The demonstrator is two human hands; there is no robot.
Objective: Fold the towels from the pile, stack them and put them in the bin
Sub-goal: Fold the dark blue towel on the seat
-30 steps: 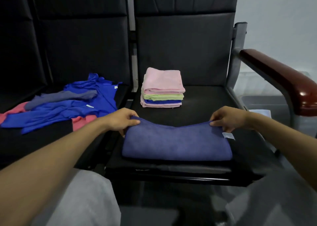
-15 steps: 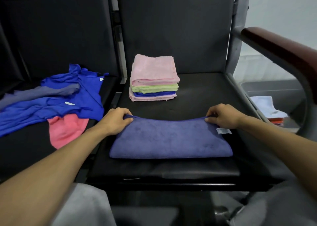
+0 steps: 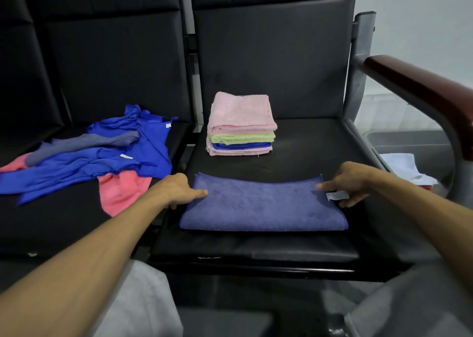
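Lower centre: folded purple towel lies flat on the black chair seat. Left hand is at its left edge, grip loose, straight index finger pressing on the cloth. Right hand is at the right edge by the white tag (grip unclear: fingers on cloth, cannot tell if pinching). Mid-frame, behind: stack of folded towels, pink on top, same seat. Left of frame: unfolded pile, blue, grey and coral, on the next seat. Right edge: grey bin below the brown armrest, white cloth inside.
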